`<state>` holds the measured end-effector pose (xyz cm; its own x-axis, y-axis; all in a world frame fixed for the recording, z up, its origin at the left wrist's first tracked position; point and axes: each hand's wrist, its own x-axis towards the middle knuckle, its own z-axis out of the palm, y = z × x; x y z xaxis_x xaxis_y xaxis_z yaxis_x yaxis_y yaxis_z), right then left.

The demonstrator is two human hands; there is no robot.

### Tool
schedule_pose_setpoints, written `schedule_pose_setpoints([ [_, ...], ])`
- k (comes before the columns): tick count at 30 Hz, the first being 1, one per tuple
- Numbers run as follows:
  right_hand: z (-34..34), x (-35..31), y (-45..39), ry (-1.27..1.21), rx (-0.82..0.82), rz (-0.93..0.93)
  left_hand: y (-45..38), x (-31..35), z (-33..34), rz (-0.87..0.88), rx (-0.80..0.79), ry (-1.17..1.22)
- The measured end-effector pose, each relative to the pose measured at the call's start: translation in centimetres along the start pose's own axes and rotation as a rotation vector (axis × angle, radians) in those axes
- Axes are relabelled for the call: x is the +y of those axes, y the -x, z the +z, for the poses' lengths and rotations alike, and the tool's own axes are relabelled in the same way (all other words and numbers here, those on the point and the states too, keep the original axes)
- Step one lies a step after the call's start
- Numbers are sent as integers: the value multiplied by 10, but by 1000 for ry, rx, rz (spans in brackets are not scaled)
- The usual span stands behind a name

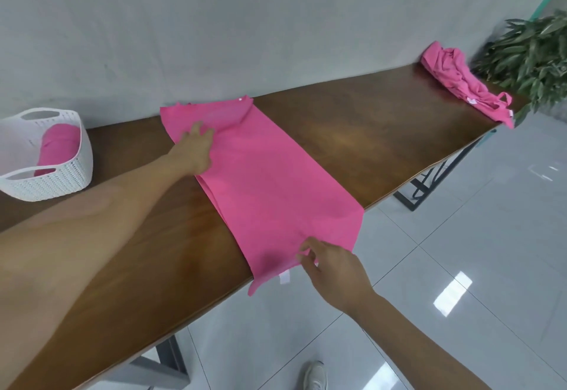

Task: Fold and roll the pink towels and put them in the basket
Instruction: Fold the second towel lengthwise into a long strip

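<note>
Folded flat pink cloth towel [264, 181] spread across brown wooden table [383, 141], pinned at far-left end under flat open left hand [196, 147], near edge pinched by right hand [331, 267], presumably tensioned for rolling; white woven plastic basket [73, 172] far left.

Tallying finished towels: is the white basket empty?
No. The white basket holds one rolled pink towel, lying inside.
</note>
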<state>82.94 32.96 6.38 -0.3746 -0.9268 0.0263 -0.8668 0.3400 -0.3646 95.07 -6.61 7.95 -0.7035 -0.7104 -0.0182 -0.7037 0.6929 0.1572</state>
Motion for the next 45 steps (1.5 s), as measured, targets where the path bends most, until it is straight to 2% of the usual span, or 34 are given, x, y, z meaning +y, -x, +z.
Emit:
schedule_pose_setpoints([
  [8,-25,44,-46,-3,-45,40,1,40,34,103,-34,65],
  [12,-42,74,-76,-21,-74,21,-2,65,47,80,-52,79],
  [22,-65,140,-141,-117,-101,-135,-2,93,54,-139,-32,45],
  [33,-62,162,-210,-242,-138,-266,-47,75,-13,-342,216,-109],
  [35,-61,162,-220,-260,-135,-269,-66,65,-24,-425,199,-117],
  [39,-58,162,-238,-252,-148,-274,-93,42,-28,-588,29,-43],
  [42,-59,161,-254,-218,-153,-277,-102,39,-12,-523,75,40],
  [45,-61,155,-274,-197,-154,-281,-100,60,10,-375,136,48],
])
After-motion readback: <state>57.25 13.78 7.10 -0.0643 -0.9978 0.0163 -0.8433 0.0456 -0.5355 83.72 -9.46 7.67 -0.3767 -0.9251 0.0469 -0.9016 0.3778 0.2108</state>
